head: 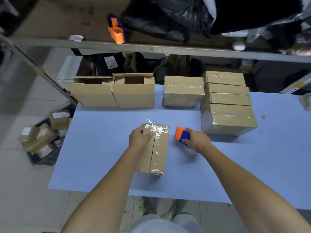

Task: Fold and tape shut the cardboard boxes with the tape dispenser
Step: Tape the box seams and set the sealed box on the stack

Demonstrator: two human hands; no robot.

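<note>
Now the box (154,148) seam is taped; its far end is gripped by the left hand (139,137), the dispenser (182,135) clutched in the right hand (196,140). Loose tape is likely pressed down next.

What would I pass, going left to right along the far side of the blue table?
Open box → second open box → single taped box → stack of taped boxes → roll of tape, cut off by the picture's right edge.
</note>
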